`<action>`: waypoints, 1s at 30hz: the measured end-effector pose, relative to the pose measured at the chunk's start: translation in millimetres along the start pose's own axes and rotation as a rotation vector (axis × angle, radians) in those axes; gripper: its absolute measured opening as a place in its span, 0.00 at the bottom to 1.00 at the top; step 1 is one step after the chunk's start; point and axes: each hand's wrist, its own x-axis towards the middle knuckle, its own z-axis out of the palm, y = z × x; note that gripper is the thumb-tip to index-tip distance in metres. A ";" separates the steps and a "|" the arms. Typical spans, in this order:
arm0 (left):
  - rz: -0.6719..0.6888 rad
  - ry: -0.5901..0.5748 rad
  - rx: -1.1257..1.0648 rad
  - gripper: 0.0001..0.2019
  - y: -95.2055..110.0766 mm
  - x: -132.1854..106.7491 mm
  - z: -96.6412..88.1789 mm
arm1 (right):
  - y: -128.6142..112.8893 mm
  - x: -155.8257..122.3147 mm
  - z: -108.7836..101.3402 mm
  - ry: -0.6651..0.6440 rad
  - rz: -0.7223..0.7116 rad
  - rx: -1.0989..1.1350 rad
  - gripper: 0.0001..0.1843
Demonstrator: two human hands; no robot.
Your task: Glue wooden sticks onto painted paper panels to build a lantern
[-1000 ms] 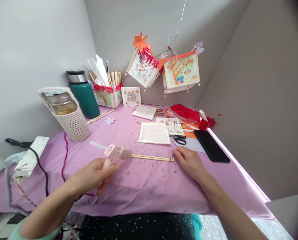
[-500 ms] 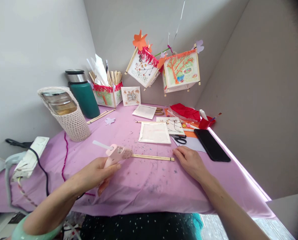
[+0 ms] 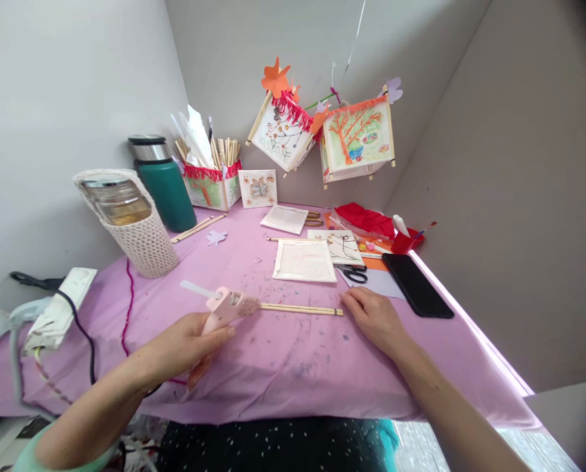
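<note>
Left of the wooden sticks, the left hand gripped the glue gun, ideally steadily; right, the right hand's closure was indeterminable.

Plain-walled nook. Left wall pale grey, brightest; back wall greyer, shading darker rightward; right wall dull taupe. Table draped lilac, creased, speckled. Bright strip of light along its right edge. Floor pale, shiny, lower right.
</note>
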 end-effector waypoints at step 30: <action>0.052 0.024 0.003 0.21 16.1 -15.3 -11.4 | -0.7 -0.3 0.2 0.004 0.013 0.008 0.16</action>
